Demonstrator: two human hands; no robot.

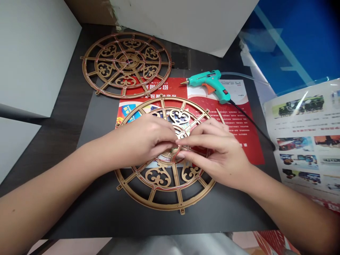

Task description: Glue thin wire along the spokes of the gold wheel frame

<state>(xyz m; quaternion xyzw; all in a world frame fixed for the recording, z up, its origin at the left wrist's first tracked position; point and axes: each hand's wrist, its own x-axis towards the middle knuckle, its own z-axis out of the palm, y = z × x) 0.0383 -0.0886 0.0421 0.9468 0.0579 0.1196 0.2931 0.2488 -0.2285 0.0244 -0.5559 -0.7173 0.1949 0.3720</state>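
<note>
A dark tabletop is filling the corner between white panels, and a red printed flyer is lying across it. A teal hot glue gun is resting on the flyer, its black cord running off to the right, with a thin wooden stick lying just below it. One gold openwork wheel is lying flat at the far side of the flyer. A second gold wheel is lying partly on the flyer, directly beneath the person's hands, with a loose scrolled piece sitting on its spokes. The left hand and right hand are meeting over the wheel's centre, their fingertips pinching closely together there, though I can't tell what they are gripping. A printed sheet is lying along the right side.
</note>
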